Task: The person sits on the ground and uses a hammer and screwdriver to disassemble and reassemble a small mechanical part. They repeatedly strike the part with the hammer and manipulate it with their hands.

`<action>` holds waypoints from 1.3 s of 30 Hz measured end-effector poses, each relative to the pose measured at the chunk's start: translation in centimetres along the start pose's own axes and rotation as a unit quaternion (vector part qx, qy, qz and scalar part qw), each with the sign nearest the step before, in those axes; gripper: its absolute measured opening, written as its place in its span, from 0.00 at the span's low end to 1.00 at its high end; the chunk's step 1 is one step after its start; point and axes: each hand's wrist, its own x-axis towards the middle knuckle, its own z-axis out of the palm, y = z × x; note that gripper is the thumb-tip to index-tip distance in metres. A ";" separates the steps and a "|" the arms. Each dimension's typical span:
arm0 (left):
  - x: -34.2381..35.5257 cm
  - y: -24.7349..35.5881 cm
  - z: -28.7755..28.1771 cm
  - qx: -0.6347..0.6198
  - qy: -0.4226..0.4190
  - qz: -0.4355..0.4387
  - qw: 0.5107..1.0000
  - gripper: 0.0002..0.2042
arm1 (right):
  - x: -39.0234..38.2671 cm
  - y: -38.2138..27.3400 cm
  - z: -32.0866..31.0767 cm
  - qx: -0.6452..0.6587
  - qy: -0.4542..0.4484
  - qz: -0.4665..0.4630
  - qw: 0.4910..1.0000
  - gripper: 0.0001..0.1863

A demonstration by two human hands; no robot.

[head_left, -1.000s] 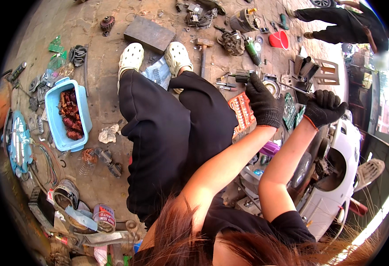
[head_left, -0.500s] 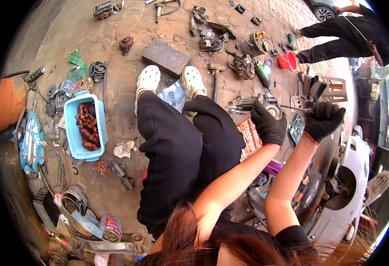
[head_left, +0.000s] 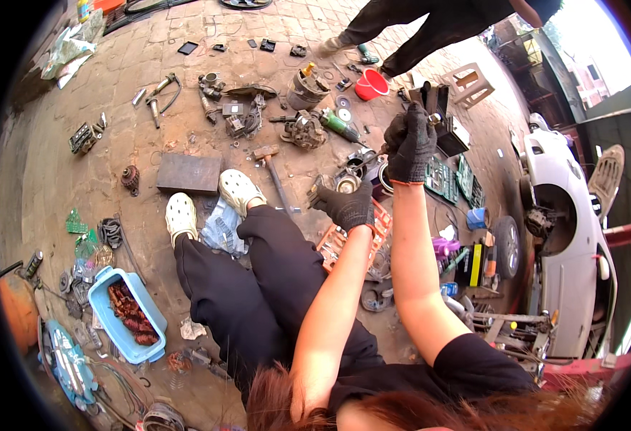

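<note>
My left hand [head_left: 348, 207], in a dark glove, grips a metal housing with silvery rings [head_left: 346, 182] on the floor to the right of my shoes. My right hand [head_left: 410, 147], also gloved, is closed high on a long metal tool [head_left: 369, 159] that slants down to that housing; the tool's exact type is unclear. An orange socket case [head_left: 330, 246] lies below my left hand, and open green tool cases [head_left: 441, 179] lie to the right. A green angle grinder [head_left: 338, 123] rests beyond the housing.
A hammer [head_left: 276, 179] and steel block [head_left: 188, 173] lie before my shoes. A blue tub [head_left: 100, 280] holds copper windings. Scattered parts, a red bucket [head_left: 371, 86] and a plastic chair [head_left: 473, 86] surround me. Another person [head_left: 445, 36] stands ahead; a white car body [head_left: 563, 302] is at right.
The camera view has shifted, showing more floor ahead. My right hand has moved up and forward on the slanting tool; my left hand sits lower, at the housing.
</note>
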 end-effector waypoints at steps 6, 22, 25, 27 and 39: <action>0.1 0.4 -0.1 -0.053 -0.010 0.009 0.999 0.54 | 0.5 -0.8 0.1 0.032 0.037 -0.009 0.999 0.15; 1.0 0.1 1.8 -0.350 -0.171 0.033 0.921 0.32 | -0.2 -3.5 0.7 0.034 0.017 -0.086 0.996 0.18; 0.9 1.3 0.9 -0.396 -0.197 0.036 0.896 0.28 | -0.7 -4.1 1.8 0.016 0.017 -0.086 0.996 0.20; 1.0 1.1 1.3 -0.380 -0.189 0.070 0.903 0.27 | -0.4 -4.5 1.5 0.047 -0.004 -0.092 0.995 0.17; 2.5 -0.4 2.3 -0.290 -0.072 0.088 0.950 0.25 | -2.4 -3.6 3.4 -0.008 -0.033 -0.088 0.996 0.15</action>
